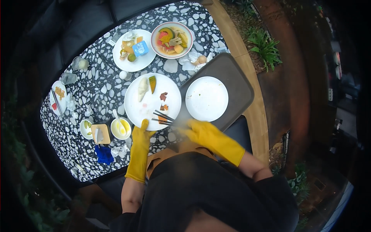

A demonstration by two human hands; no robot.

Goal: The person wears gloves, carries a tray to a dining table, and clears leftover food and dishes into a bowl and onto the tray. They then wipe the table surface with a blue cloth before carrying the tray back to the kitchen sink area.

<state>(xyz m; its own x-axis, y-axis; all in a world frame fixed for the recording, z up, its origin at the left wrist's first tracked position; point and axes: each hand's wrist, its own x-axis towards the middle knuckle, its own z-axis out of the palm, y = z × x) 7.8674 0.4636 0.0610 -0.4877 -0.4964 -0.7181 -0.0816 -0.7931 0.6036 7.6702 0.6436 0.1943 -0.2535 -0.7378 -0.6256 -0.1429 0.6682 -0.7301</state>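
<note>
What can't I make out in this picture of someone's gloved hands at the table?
All in the head view:
Right hand: blurred fingertips, so its exact grip on the dark chopsticks is unclear.
Left hand: some fingertips seem hidden beneath the large white plate.
Tray: part of its surface is covered by the smaller white plate.
Clear cups: too small to tell what they hold.

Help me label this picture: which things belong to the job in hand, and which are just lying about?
In the job:
big plate, gripped by the left hand
chopsticks, in the right hand
probably the tray and small plate on it

Lying about, apparently:
red-rimmed bowl
glasses
tissue box
blue cloth
</note>
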